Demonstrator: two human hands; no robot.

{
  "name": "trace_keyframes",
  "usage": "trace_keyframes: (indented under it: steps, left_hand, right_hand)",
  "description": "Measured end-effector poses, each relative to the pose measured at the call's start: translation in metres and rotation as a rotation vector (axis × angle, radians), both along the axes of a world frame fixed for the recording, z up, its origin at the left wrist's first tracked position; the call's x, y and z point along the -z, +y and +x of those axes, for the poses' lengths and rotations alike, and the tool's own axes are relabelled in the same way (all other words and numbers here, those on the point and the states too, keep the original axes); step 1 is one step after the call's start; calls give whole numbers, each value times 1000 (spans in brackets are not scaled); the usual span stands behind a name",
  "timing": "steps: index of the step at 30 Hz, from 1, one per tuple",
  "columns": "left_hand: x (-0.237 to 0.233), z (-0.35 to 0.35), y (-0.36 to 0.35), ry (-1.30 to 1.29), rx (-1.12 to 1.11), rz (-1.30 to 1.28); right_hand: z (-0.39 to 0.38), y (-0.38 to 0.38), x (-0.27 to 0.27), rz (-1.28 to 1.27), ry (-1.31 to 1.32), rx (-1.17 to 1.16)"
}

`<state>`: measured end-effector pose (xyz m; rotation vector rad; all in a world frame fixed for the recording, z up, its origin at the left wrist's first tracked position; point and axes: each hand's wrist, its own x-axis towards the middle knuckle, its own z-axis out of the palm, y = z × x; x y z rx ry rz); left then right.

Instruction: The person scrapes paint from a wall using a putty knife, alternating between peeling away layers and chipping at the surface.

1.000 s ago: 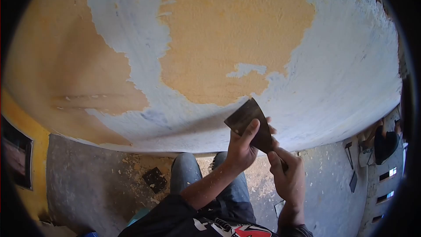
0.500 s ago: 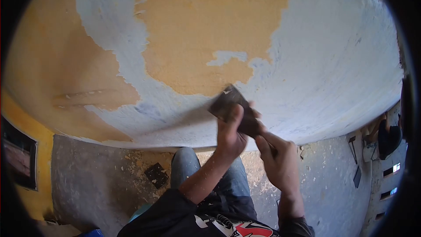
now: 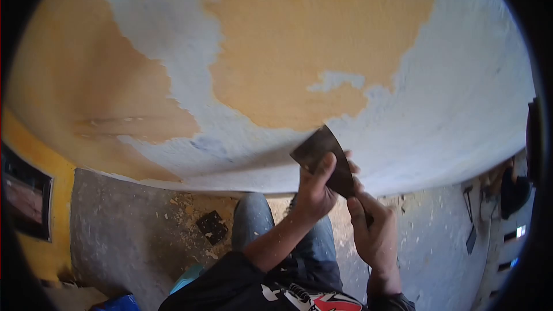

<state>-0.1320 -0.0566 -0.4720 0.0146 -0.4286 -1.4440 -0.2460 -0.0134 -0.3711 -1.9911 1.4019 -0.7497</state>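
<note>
At the foot of a broad wall, just below the ragged lower edge of a yellow patch, a scraper is held in both hands. Its dark, wide blade slants up and to the left; the handle end points down and right. Whether the blade's broad edge touches the wall, cannot tell.

Left hand: grasping the blade, thumb flat on the near face, fingertips showing past the far side. Right hand: closed around the handle, index finger reaching up towards the base of the blade. The handle is mostly hidden in the grip.

Wall surface: pale, bluish white areas between and beside the yellow ones; one small pale island inside the middle patch. A long shadow runs left from the blade.

Below: knees in blue jeans, close to the wall, and a black shirt with a red and white print. Grey floor, strewn with flakes near the wall. A dark square piece lies left of the knees. Lower left, a turquoise thing and a blue thing, both partly cut off from view.

Far left, a dark-framed opening in a yellow wall. Right side, a long-handled tool.
</note>
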Motion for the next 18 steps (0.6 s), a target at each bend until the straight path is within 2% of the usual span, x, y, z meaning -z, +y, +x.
trace_keyframes:
  steps: [3,5,6,9,11,13,15,18]
  left_hand:
    - [-6,3,3,23,15,-38]
    - [-14,1,6,3,-56,104]
    - [-9,10,2,-142,-20,22]
    - [-4,32,1,13,26,-54]
    - [-5,19,8,-101,-30,18]
    - [-8,7,6,10,-58,72]
    - [-3,13,3,27,9,26]
    - [-5,5,12,35,18,55]
  right_hand:
    - [-5,7,2,28,-9,26]
    - [-5,8,4,72,-53,57]
    - [3,5,7,25,-35,62]
    - [15,6,7,-1,-19,26]
    - [0,5,9,64,-24,-13]
    - [4,4,8,89,-36,49]
    - [11,10,4,46,12,100]
    - [-3,14,10,82,-38,71]
